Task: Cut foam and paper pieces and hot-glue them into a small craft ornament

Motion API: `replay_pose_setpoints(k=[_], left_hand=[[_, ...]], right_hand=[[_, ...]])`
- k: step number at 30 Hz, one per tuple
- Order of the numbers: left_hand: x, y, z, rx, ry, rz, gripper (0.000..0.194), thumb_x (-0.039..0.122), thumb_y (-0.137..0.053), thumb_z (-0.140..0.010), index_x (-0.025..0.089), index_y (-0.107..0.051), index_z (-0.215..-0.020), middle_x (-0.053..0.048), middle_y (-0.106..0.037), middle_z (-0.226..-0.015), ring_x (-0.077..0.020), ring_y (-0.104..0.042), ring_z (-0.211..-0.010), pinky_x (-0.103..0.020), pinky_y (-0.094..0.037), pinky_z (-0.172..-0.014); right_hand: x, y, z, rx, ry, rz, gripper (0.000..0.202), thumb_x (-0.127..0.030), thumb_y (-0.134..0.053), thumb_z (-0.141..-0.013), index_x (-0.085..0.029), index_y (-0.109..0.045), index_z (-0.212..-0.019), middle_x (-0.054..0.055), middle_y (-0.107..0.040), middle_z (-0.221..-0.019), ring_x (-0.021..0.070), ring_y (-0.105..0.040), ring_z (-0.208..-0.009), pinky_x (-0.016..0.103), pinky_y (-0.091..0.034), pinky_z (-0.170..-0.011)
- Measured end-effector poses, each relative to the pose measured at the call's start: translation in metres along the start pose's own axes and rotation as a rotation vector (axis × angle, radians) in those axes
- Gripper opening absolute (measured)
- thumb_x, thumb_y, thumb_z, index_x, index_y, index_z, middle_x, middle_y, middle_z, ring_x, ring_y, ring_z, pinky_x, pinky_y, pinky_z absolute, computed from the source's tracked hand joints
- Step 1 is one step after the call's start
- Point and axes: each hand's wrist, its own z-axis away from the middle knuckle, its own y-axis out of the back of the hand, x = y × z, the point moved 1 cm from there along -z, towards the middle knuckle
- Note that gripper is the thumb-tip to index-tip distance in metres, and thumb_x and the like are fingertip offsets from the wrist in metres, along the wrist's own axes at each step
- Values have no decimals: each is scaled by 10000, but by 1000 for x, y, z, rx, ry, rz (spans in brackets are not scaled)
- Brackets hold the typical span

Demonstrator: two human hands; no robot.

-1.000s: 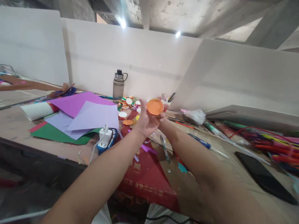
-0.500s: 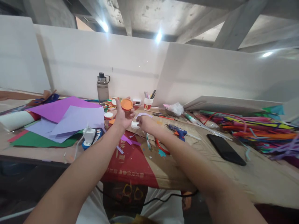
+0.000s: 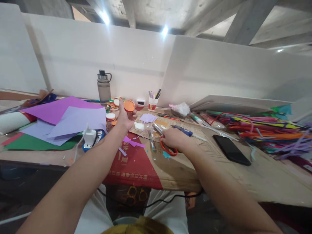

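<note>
My left hand point(image 3: 126, 119) is closed around a small round tub point(image 3: 129, 106), its orange top facing me. My right hand point(image 3: 175, 138) has its fingers curled at the red-handled scissors point(image 3: 172, 152); the metal blades point away to the upper left. Between the hands lie a white round lid point(image 3: 139, 126) and a stack of pale purple paper pieces point(image 3: 148, 118). A pen-like tool point(image 3: 152, 141) rests left of the scissors. Below them is a blue flower-shaped cutout point(image 3: 166, 155).
Purple sheets point(image 3: 80, 120) spread at left near a power strip with a white plug point(image 3: 89, 137). A bottle point(image 3: 104, 89) and pen cup point(image 3: 152, 104) stand behind. A blue glue gun point(image 3: 182, 130), phone point(image 3: 231, 149) and colourful pipe cleaners point(image 3: 270, 133) lie to the right.
My right hand has moved right and toward me, from the white lid and purple paper to the scissors. My left hand still holds the orange tub. The view has shifted slightly.
</note>
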Motion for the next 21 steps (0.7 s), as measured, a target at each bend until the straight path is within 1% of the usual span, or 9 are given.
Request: replay_pose_setpoints(k=[2, 4, 6, 8, 11, 13, 17, 19, 21], left_hand=[[0, 0, 1, -6, 11, 6, 475, 629, -483, -856, 218, -648, -1029, -37, -681, -716, -79, -505, -451, -198, -315, -396], [1, 1, 2, -22, 24, 9, 429, 570, -485, -873, 215, -650, -1048, -47, -692, -739, -91, -521, -466, -204, -337, -410], [1, 1, 3, -41, 35, 12, 404, 519, -465, -886, 212, -652, -1070, -59, -704, -769, -105, -542, -486, -211, -357, -424], [2, 1, 4, -54, 39, 21, 409, 489, -441, -886, 202, -654, -1085, -71, -709, -783, -122, -568, -515, -218, -373, -434], [1, 2, 5, -44, 39, 29, 402, 426, -427, -869, 177, -654, -1088, -85, -714, -788, -139, -592, -539, -228, -395, -452], [0, 2, 5, -19, 36, 24, 389, 376, -430, -844, 161, -652, -1080, -97, -723, -811, -146, -602, -547, -237, -411, -466], [-2, 3, 4, 15, 27, -14, 370, 324, -451, -799, 128, -660, -1033, -121, -731, -832, -159, -618, -558, -242, -415, -464], [-3, 3, 5, 10, 28, -36, 349, 301, -459, -785, 123, -665, -1004, -119, -730, -815, -164, -623, -560, -245, -421, -465], [-4, 2, 6, -2, 22, -56, 331, 287, -464, -776, 128, -668, -983, -111, -729, -809, -168, -631, -577, -250, -437, -481]], right_hand=[[3, -4, 2, -41, 39, -31, 229, -205, -568, -834, -93, -697, -988, 214, -711, -958, 304, -687, -863, 342, -487, -709], [5, -6, 4, -44, 54, -46, 267, -180, -580, -810, -94, -668, -1046, 205, -697, -1013, 294, -681, -899, 326, -484, -714], [7, -7, 6, 7, 38, -36, 326, -188, -588, -809, -94, -629, -1118, 216, -659, -1121, 296, -660, -984, 326, -477, -763], [7, -9, 7, 59, -5, -26, 375, -224, -593, -823, -97, -590, -1175, 230, -628, -1181, 307, -644, -1029, 338, -468, -795], [8, -12, 9, 34, -49, -41, 370, -260, -567, -850, -96, -567, -1182, 227, -660, -1122, 326, -656, -1005, 352, -465, -775], [10, -13, 9, 12, -49, -54, 342, -259, -556, -853, -102, -568, -1158, 214, -682, -1083, 327, -666, -983, 348, -463, -751], [18, -20, 4, 15, -13, -145, 350, -266, -572, -833, -129, -547, -1155, 179, -699, -1054, 292, -683, -927, 315, -455, -694], [22, -24, 1, 40, -18, -207, 356, -277, -581, -818, -126, -545, -1138, 173, -703, -1030, 280, -683, -909, 305, -454, -684], [24, -27, -3, 114, -39, -253, 357, -285, -588, -803, -113, -553, -1114, 183, -699, -1030, 282, -675, -925, 308, -458, -701]])
